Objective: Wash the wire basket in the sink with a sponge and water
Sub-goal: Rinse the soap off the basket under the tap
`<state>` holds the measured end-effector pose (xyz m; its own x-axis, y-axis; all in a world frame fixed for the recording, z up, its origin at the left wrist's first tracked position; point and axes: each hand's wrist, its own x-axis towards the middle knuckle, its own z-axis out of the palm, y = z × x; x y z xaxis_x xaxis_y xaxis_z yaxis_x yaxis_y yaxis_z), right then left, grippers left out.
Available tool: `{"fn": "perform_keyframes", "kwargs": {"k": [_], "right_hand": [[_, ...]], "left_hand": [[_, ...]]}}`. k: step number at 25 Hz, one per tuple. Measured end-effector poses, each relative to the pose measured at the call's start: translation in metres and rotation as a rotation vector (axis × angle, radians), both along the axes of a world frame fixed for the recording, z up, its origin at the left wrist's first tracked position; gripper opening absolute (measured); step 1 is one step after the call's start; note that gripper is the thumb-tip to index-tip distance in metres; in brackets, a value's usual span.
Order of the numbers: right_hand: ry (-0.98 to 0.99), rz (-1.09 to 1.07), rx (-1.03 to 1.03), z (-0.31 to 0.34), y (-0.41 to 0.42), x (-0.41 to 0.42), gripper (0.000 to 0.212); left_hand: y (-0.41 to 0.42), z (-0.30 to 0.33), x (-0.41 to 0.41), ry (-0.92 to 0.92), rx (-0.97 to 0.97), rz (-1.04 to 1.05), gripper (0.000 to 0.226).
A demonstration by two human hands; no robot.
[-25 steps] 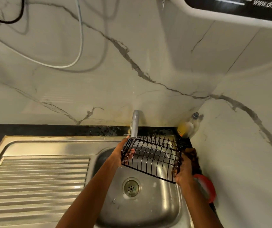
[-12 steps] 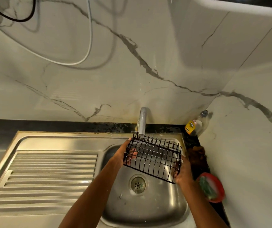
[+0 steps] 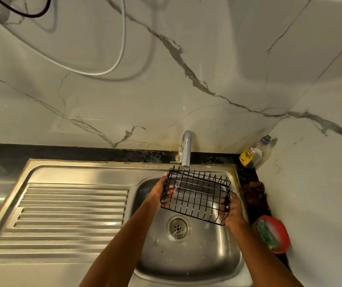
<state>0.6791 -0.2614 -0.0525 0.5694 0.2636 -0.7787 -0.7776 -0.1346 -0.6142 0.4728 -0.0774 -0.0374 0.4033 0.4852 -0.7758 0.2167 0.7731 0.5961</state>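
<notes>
Both hands hold the black wire basket [image 3: 196,194] over the sink [image 3: 197,259] under the tap [image 3: 186,149], left hand [image 3: 158,193] gripping its left end, right hand [image 3: 232,210] its right end

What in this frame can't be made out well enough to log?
Head view:
- Tap flow: a thin streak shows at the wire basket, too faint to confirm running water.
- Left hand and right hand: fingertips partly hidden behind the basket wires.
- Green sponge in the red dish: blurred.
- Bottle label: too small to read.
- Dark clump on the counter: unidentifiable.
</notes>
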Motion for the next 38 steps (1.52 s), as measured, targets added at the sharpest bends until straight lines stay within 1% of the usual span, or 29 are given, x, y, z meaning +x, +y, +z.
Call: {"fn": "perform_keyframes", "kwargs": {"k": [2, 5, 8, 9, 11, 13, 15, 17, 19, 21, 23, 24, 26, 28, 30, 31, 33, 35, 38], "right_hand": [[-0.039, 0.017, 0.038, 0.003, -0.004, 0.001, 0.041], [-0.111, 0.099, 0.061, 0.004, -0.006, 0.005, 0.048], [-0.157, 0.146, 0.111, 0.004, -0.009, 0.011, 0.066], [-0.160, 0.156, 0.128, 0.008, -0.006, 0.011, 0.067], [-0.154, 0.181, 0.156, 0.014, 0.007, 0.006, 0.056], [-0.152, 0.240, 0.147, 0.023, 0.029, -0.006, 0.054], [-0.181, 0.325, 0.114, 0.032, 0.057, -0.022, 0.051], [-0.199, 0.340, 0.073, 0.043, 0.087, -0.043, 0.039], [-0.178, 0.214, 0.107, 0.048, 0.112, -0.053, 0.024], [-0.109, 0.161, 0.214, 0.053, 0.136, -0.071, 0.025], [-0.016, 0.170, 0.219, 0.056, 0.150, -0.088, 0.023], [0.060, 0.149, 0.270, 0.059, 0.153, -0.099, 0.018], [0.119, 0.145, 0.277, 0.062, 0.159, -0.114, 0.005], [0.071, 0.134, 0.162, 0.071, 0.164, -0.114, 0.017], [-0.054, 0.090, 0.046, 0.084, 0.167, -0.103, 0.018], [-0.098, 0.095, 0.022, 0.089, 0.166, -0.098, 0.020], [-0.085, 0.054, 0.097, 0.093, 0.167, -0.087, 0.016], [0.009, -0.007, 0.252, 0.089, 0.168, -0.083, 0.013], [0.062, -0.014, 0.352, 0.088, 0.166, -0.084, 0.022]], "left_hand": [[-0.002, -0.004, 0.003, -0.012, -0.004, -0.016, 0.066], [-0.008, -0.003, 0.005, -0.060, -0.001, -0.030, 0.065], [-0.010, 0.003, 0.006, -0.089, 0.084, -0.014, 0.067], [-0.008, 0.009, 0.003, -0.097, 0.127, -0.010, 0.069], [0.000, 0.026, -0.010, -0.129, 0.190, 0.006, 0.071], [0.011, 0.039, -0.032, -0.104, 0.240, 0.030, 0.072], [0.020, 0.050, -0.059, -0.054, 0.259, 0.066, 0.066], [0.026, 0.066, -0.091, -0.025, 0.253, 0.157, 0.060], [0.030, 0.080, -0.119, 0.023, 0.255, 0.229, 0.057], [0.029, 0.090, -0.146, 0.079, 0.273, 0.293, 0.057], [0.024, 0.092, -0.161, 0.109, 0.251, 0.319, 0.065], [0.020, 0.091, -0.167, 0.114, 0.239, 0.332, 0.070], [0.011, 0.089, -0.172, 0.113, 0.231, 0.368, 0.081], [0.002, 0.092, -0.172, 0.122, 0.233, 0.386, 0.084], [-0.001, 0.094, -0.168, 0.138, 0.228, 0.399, 0.078], [-0.002, 0.097, -0.166, 0.149, 0.225, 0.412, 0.074], [-0.002, 0.101, -0.161, 0.161, 0.227, 0.432, 0.068], [0.000, 0.105, -0.156, 0.169, 0.234, 0.427, 0.064], [-0.003, 0.113, -0.147, 0.167, 0.241, 0.417, 0.060]]}}
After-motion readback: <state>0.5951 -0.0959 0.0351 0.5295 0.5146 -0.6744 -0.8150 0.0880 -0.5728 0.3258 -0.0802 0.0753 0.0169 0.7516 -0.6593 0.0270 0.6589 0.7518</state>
